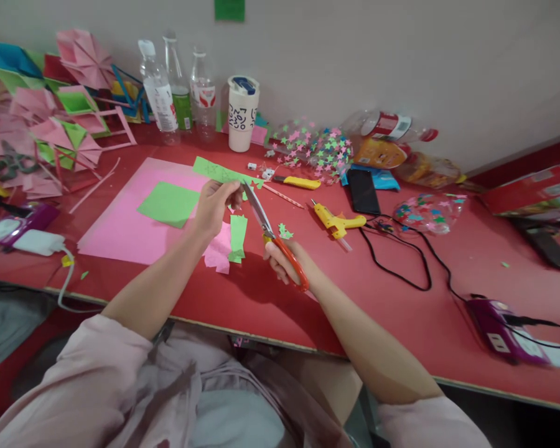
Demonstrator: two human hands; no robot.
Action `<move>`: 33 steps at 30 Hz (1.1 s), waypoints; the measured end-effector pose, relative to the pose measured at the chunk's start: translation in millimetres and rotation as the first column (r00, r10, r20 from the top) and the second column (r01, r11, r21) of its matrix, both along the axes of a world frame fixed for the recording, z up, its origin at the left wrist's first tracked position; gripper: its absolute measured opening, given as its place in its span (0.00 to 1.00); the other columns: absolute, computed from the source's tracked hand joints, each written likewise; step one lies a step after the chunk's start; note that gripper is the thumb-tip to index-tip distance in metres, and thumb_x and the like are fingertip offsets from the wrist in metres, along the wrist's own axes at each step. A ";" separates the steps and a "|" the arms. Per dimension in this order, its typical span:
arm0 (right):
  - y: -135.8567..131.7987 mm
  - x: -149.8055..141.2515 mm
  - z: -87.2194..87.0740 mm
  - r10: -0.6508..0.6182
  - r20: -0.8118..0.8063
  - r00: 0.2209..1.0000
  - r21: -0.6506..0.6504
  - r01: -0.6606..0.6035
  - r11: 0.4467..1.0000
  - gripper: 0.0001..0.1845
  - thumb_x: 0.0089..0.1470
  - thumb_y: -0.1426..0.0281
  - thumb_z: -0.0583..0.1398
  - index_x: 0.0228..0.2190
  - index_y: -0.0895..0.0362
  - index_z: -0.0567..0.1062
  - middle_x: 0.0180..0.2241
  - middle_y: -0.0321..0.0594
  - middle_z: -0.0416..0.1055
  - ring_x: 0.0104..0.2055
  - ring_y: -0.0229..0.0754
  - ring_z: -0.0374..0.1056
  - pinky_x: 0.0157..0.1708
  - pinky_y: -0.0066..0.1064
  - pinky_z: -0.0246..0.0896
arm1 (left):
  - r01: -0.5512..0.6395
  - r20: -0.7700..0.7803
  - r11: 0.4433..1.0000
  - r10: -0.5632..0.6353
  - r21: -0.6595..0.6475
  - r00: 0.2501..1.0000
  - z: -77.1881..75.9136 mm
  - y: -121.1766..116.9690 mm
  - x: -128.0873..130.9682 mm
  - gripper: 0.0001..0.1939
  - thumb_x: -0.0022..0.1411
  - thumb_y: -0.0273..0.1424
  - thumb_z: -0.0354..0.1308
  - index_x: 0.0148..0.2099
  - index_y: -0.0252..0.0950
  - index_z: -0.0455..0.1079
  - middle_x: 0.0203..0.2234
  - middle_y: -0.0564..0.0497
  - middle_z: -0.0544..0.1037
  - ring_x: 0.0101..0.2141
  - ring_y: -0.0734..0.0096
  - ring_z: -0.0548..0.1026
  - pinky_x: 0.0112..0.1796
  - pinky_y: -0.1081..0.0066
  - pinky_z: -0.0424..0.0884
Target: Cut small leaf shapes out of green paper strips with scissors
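Our right hand curls around the orange-handled scissors above the red table, their long axis slanting away and leftward to tips just beside our left hand, its fingers bunched near the green strip, though we cannot tell whether they grip it.

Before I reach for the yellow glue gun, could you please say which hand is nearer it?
Right: the right hand sits left of the glue gun, toward the person; the left hand is farther left.

Orange-handled scissors, green strip, pink sheet, red table
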State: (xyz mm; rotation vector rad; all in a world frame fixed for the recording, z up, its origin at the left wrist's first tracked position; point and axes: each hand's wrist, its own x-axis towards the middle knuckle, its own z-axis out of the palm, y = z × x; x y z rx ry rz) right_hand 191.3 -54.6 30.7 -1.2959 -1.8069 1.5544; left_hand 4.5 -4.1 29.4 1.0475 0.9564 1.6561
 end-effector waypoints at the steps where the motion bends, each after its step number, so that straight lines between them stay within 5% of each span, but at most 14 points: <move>1: 0.2 0.2 -0.7 0.004 -0.012 1.000 -0.008 -0.004 1.000 0.24 0.51 0.47 0.53 0.23 0.56 0.63 0.09 0.24 0.52 0.09 0.29 0.51 0.13 0.24 0.54 | 0.007 0.004 1.000 -0.007 0.002 1.000 -0.3 0.1 -0.2 0.12 0.54 0.28 0.53 0.19 0.35 0.66 0.12 0.56 0.68 0.16 0.84 0.64 0.19 0.79 0.61; 33: 0.2 -2.3 1.6 -0.015 -0.021 1.000 -0.038 0.014 0.999 0.25 0.50 0.45 0.52 0.23 0.55 0.63 0.08 0.25 0.53 0.08 0.29 0.50 0.12 0.23 0.53 | -0.011 -0.052 1.000 0.011 0.006 0.999 -2.9 2.5 -0.5 0.13 0.56 0.32 0.53 0.20 0.35 0.65 0.14 0.56 0.68 0.17 0.83 0.64 0.21 0.77 0.62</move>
